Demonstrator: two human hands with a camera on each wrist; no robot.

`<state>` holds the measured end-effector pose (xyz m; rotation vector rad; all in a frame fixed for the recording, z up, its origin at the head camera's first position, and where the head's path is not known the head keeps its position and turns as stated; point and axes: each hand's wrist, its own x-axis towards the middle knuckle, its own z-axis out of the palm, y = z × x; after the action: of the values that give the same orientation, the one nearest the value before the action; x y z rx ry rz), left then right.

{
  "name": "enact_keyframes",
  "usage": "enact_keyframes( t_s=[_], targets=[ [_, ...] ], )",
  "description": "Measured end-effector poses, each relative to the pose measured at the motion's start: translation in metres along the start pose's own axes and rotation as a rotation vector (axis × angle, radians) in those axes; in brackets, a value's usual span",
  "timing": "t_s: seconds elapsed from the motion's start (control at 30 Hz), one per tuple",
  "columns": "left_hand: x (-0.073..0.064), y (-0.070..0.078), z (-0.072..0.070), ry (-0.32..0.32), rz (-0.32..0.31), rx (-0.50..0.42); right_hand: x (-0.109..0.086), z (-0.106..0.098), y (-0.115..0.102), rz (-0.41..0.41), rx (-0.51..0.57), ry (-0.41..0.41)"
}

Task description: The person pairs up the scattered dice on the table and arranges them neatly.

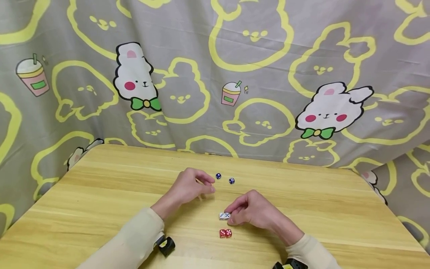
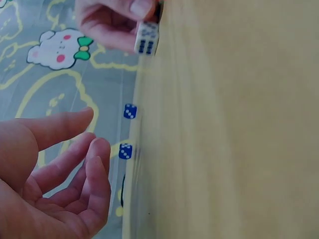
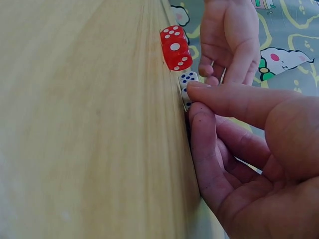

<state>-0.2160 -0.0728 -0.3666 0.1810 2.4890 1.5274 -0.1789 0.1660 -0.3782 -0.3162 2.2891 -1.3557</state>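
Observation:
In the head view, two white dice (image 1: 222, 216) with dark pips lie side by side on the wooden table. My right hand (image 1: 253, 211) pinches the right-hand one between thumb and fingertips, which cover part of it in the right wrist view. Just nearer to me sits a pair of red dice (image 1: 223, 233), side by side. Farther back, my left hand (image 1: 189, 185) holds nothing; its fingers are loosely bent, thumb apart from them. Beyond its fingertips are two blue dice, one left (image 1: 218, 176) and one right (image 1: 231, 181), with a small space between them.
Behind the table (image 1: 111, 175) hangs a grey curtain (image 1: 188, 48) printed with yellow outlines and white rabbits, and it meets the far edge. Black straps with cameras (image 1: 166, 246) sit on both wrists, over light sleeves.

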Motion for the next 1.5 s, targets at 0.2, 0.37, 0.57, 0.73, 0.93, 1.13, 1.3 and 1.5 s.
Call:
enact_keyframes(
  t_s=[0.2,0.37,0.57,0.73,0.93,1.13,1.3,1.5],
  targets=[
    [0.015,0.001,0.001,0.060,-0.010,0.011,0.000,0.000,-0.001,-0.004,-0.011,0.003],
    [0.026,0.000,0.002,0.092,-0.031,-0.003,-0.001,0.000,-0.001,-0.007,-0.022,0.006],
    [0.037,-0.001,0.004,0.103,-0.045,-0.041,0.000,0.000,0.000,-0.001,-0.019,0.006],
    [0.047,-0.007,0.007,0.116,-0.052,-0.062,0.001,0.000,0.001,-0.008,-0.014,0.003],
    [0.057,-0.009,0.012,0.115,-0.054,-0.058,0.000,-0.001,0.001,-0.011,-0.019,0.005],
    [0.061,-0.009,0.014,0.117,-0.057,-0.052,0.001,-0.001,0.000,-0.010,-0.022,0.002],
    [0.063,-0.009,0.017,0.113,-0.050,-0.037,0.001,-0.001,0.000,-0.001,-0.020,0.000],
    [0.063,-0.008,0.018,0.114,-0.047,-0.024,0.001,-0.002,0.000,-0.005,-0.021,-0.005]
  ],
)
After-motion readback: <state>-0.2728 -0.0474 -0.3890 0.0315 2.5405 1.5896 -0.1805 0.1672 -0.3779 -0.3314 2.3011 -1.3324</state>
